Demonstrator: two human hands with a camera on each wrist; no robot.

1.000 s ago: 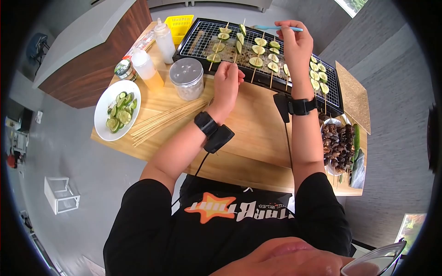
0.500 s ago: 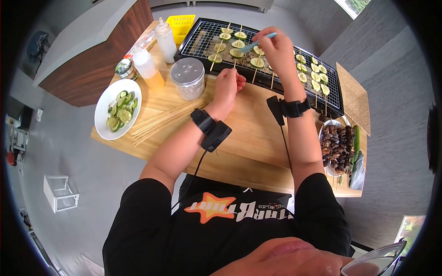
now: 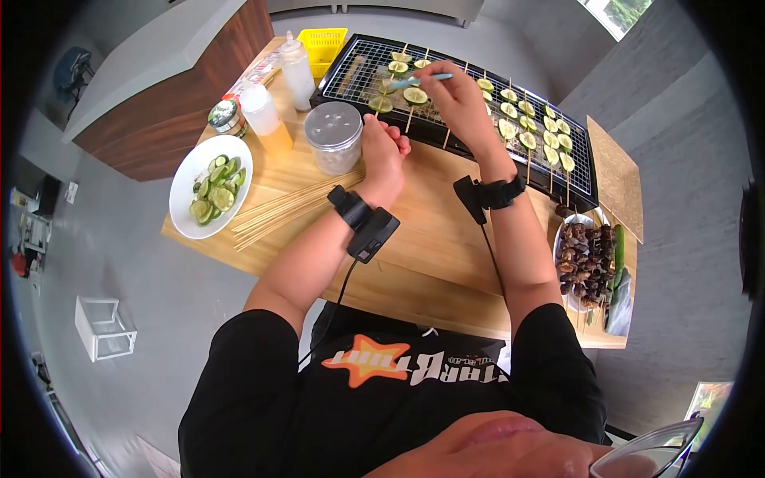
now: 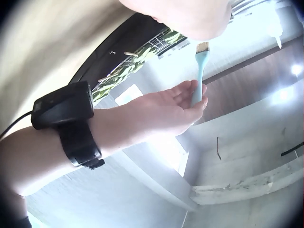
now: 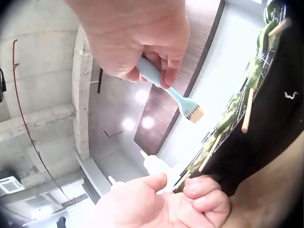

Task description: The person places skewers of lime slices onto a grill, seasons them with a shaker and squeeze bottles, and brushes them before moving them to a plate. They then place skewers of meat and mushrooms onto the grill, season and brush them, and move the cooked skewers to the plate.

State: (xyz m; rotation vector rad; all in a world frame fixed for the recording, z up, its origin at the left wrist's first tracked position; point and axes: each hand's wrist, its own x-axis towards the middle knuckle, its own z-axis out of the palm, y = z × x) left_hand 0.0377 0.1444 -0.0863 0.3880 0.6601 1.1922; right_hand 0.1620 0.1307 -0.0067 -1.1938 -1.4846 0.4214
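Observation:
My right hand (image 3: pixel 462 107) pinches a light-blue brush (image 3: pixel 418 80) by its handle; its head is over slices on the leftmost skewer of the grill (image 3: pixel 343 88). Below it, at the grill's near edge, my left hand (image 3: pixel 384 159) has thumb and fingertips at that skewer's lower end, the other fingers curled. The green-rimmed slices (image 3: pixel 414 95) lie threaded in rows. In the right wrist view, pale bristles tip the brush (image 5: pixel 175 95), and my left hand (image 5: pixel 166 204) is beneath. The left wrist view shows my right hand (image 4: pixel 161 111) around the handle of the brush (image 4: pixel 201 66).
Left of my left hand are a lidded jar (image 3: pixel 333 139), two squeeze bottles, a small jar, bare sticks (image 3: pixel 279 209) and a white bowl (image 3: pixel 177 187) of slices. A yellow basket (image 3: pixel 323 49) stands behind. At the right lies a plate of dark skewers (image 3: pixel 586 255).
My right hand and the brush have moved left across the grill, to the leftmost skewer. My left hand has shifted left from the second skewer's end to the first one's.

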